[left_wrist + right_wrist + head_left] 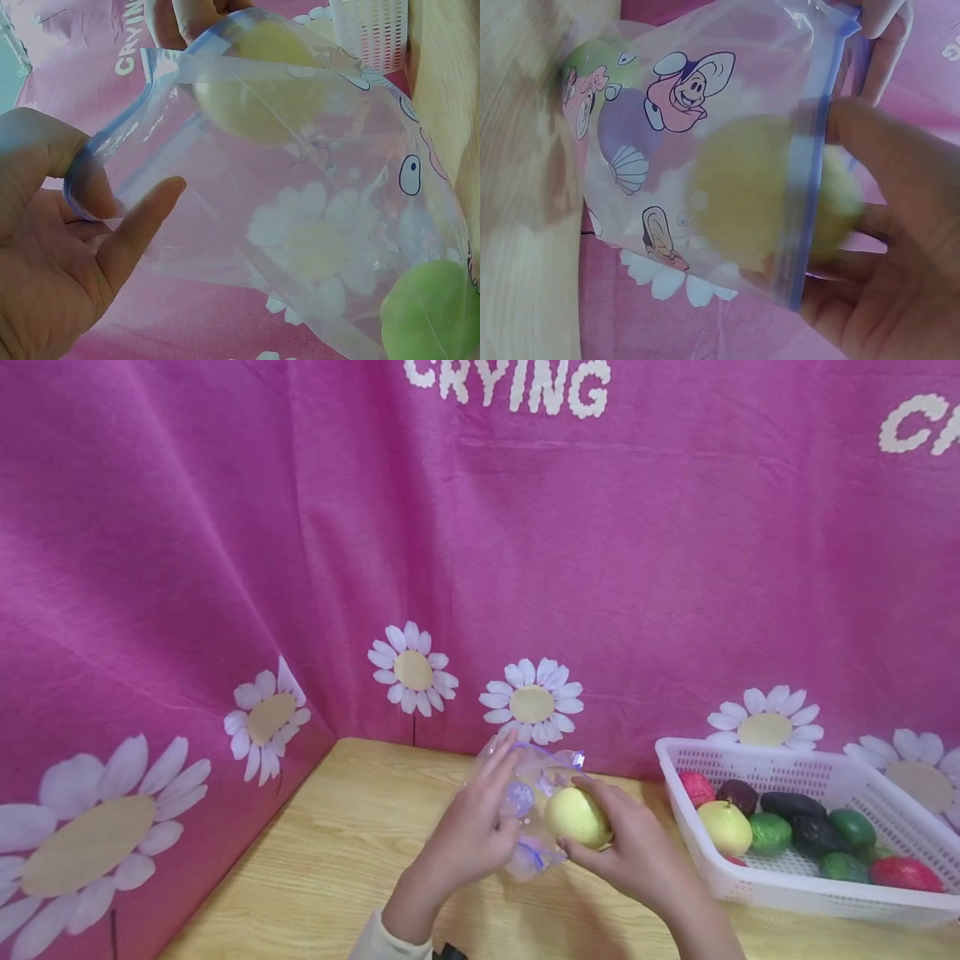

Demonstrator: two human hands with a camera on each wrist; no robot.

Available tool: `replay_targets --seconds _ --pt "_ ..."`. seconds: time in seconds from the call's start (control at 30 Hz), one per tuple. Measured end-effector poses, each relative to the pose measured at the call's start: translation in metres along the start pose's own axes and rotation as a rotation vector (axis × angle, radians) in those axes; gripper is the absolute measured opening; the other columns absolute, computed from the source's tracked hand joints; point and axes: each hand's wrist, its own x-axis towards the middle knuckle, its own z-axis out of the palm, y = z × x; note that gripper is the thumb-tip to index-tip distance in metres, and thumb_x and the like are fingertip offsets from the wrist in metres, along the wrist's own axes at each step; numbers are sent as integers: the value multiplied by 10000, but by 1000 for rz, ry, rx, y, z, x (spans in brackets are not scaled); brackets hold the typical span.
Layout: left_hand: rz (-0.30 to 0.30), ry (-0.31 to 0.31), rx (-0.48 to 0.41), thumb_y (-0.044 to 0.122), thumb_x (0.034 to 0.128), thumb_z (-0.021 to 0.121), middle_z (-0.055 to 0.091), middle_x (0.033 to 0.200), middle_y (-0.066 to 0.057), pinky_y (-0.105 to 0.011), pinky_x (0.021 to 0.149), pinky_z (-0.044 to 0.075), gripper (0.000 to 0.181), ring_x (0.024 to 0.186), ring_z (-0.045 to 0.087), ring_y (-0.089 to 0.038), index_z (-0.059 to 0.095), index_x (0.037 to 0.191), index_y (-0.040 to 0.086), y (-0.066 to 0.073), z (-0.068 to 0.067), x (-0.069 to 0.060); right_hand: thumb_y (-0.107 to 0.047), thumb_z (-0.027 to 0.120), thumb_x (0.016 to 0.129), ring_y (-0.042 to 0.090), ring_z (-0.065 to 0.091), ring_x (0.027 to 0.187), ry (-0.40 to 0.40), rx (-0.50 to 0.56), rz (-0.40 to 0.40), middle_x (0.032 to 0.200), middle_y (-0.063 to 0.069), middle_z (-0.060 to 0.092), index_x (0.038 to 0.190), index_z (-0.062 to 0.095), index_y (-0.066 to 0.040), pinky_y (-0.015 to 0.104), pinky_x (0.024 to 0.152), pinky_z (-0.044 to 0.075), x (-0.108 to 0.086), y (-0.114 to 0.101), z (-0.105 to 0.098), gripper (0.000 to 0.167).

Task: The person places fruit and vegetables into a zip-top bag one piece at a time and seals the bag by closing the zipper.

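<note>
A clear plastic zip bag [525,777] with a blue zip edge and cartoon prints is held up over the table, its mouth spread. My left hand [480,818] holds the bag's zip edge between fingers and thumb, as the left wrist view shows. In my right hand [637,839] is a round yellow pear [577,818], gripped between thumb and fingers. Most of the pear sits inside the bag's mouth in the right wrist view, behind the printed film. A green rounded shape [431,311] shows at the bag's bottom; whether it is fruit or print I cannot tell.
On the right stands a white plastic basket [750,885] with several fruits: a yellow pear [723,828], green and dark ones, and red ones. The wooden table [360,827] meets a pink daisy-patterned cloth [637,568] at the back and left.
</note>
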Motion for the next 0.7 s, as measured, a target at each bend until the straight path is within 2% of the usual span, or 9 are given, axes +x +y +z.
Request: replay_targets --seconds 0.03,0.07,0.1,0.13,0.2,0.23,0.43,0.6,0.7 --pt "-7 4 -30 -122 786 574 219 1682 -49 -196 646 525 762 1480 343 -197 395 1523 -41 0 -1 0 -135 852 748 215 696 894 8 6 14 1129 114 726 1268 654 -36 289 656 583 0 -1 -1 566" --pt "-13 7 -60 -118 791 570 228 1679 -50 -186 623 508 754 1318 527 -145 394 1521 -45 -1 -2 0 -92 832 757 233 706 886 16 14 28 1109 128 731 1246 666 -25 273 634 582 1 -1 -2 521" --pt "-19 8 -95 -118 798 562 228 1679 -52 -169 531 438 749 1079 627 -82 388 1523 -49 -2 -3 0 -46 808 761 247 713 872 24 24 41 1080 139 735 1217 677 -12 260 613 583 1 -1 -3 476" --pt "-25 6 -125 -119 805 552 224 1680 -55 -164 468 377 746 830 608 -20 377 1527 -54 -3 -4 0 -5 784 764 259 719 857 31 34 57 1051 146 737 1185 686 -2 243 592 580 1 -2 -3 432" --pt "-26 7 -167 -119 819 539 222 1680 -62 -158 458 354 732 529 338 27 365 1528 -66 -4 -5 1 48 745 767 283 733 873 45 37 76 1012 155 740 1133 697 13 250 601 594 2 -2 -4 371" --pt "-23 7 -178 -117 824 536 219 1680 -63 -157 460 354 728 494 198 15 362 1529 -68 -4 -5 1 54 742 771 288 734 878 45 37 79 1000 157 739 1117 699 19 248 611 598 2 -2 -4 350" --pt "-9 33 -185 -127 824 535 222 1680 -37 -149 469 348 720 492 217 33 374 1523 -70 -5 -4 2 32 739 804 248 721 881 29 -11 31 1073 132 726 1117 708 -10 292 664 611 3 -1 -4 317" --pt "-28 116 -159 -112 841 547 337 1633 -92 -148 431 336 636 464 234 43 458 1469 -84 -3 -3 2 2 782 778 296 671 972 88 -93 -50 1164 154 657 1081 731 -49 431 776 586 2 0 -1 311" --pt "-49 166 -150 -104 843 548 376 1609 -122 -142 412 316 612 451 229 45 479 1452 -92 -2 -2 2 -66 803 783 380 617 1008 93 -147 20 1143 222 609 1034 742 -38 520 835 531 0 -3 -2 260"
